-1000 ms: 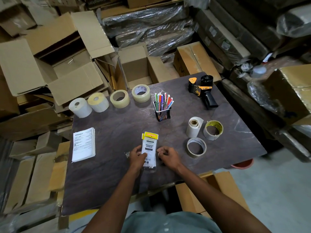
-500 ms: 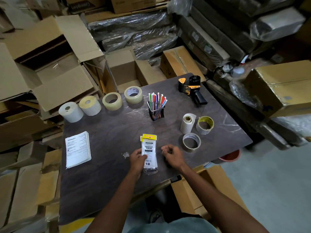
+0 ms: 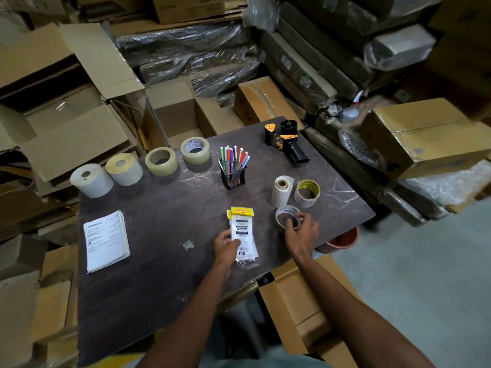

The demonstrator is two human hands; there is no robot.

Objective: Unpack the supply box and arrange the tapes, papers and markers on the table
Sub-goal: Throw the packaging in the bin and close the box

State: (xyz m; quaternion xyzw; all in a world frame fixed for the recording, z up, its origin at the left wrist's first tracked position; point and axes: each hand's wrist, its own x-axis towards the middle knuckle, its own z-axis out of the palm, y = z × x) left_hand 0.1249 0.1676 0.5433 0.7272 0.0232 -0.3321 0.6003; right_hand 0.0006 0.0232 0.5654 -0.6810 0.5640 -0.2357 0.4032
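On the dark table (image 3: 164, 261) a clear marker packet (image 3: 243, 232) with a yellow header lies flat, and my left hand (image 3: 225, 244) rests on its left edge. My right hand (image 3: 301, 232) closes its fingers around a thin clear tape ring (image 3: 287, 215) lying flat near the right side. Behind it stand a white paper roll (image 3: 282, 191) and a yellow-lined tape roll (image 3: 307, 193). A mesh cup of coloured markers (image 3: 233, 168) stands mid-table. Several larger rolls (image 3: 160, 161) line the far left edge. A paper stack (image 3: 106, 240) lies at the left.
A black and yellow tape dispenser (image 3: 285, 142) lies at the far right corner. Open cardboard boxes (image 3: 175, 112) and wrapped bundles crowd behind and left of the table. A carton (image 3: 300, 293) sits below the near edge, beside an orange bucket (image 3: 342, 241).
My right hand has moved right from beside the marker packet onto the thin tape ring. My left hand stays on the packet. The camera view has shifted slightly.
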